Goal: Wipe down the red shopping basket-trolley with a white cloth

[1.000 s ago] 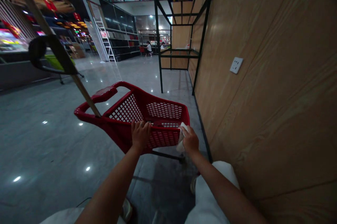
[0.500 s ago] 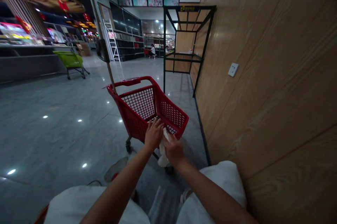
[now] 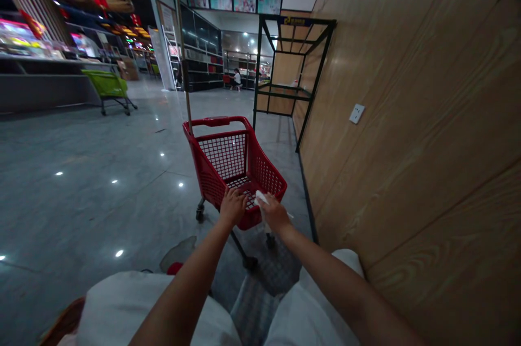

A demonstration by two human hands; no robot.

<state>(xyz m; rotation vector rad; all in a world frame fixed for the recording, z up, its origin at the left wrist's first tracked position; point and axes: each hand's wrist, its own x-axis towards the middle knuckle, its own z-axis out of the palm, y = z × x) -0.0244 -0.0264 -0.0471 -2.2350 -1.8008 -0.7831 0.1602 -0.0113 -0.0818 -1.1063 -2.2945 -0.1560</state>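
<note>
A red plastic shopping cart [image 3: 264, 167] with a lattice basket stands in front of my knees. My left hand [image 3: 233, 206] holds the near left edge of the basket, its fingers hooked over the rim. Closed around a white cloth [image 3: 261, 197], my right hand [image 3: 275, 212] is at the near right edge of the basket. The cloth bunches out above the fingers, and part of it hangs below them. A thin pole [image 3: 185, 75] rises from the left end of the cart's handle.
A wooden wall [image 3: 407, 118] with a socket [image 3: 357, 114] runs close on my right. Beyond the cart is a black metal frame [image 3: 257, 75]. A green cart [image 3: 106, 85] stands far left by a counter [image 3: 44, 88]. A person [image 3: 236, 79] crouches in the distance.
The cart has turned slightly, its handle end shifting right in view. My right hand has moved a little right and up with the cloth; my left hand stays on the near rim.
</note>
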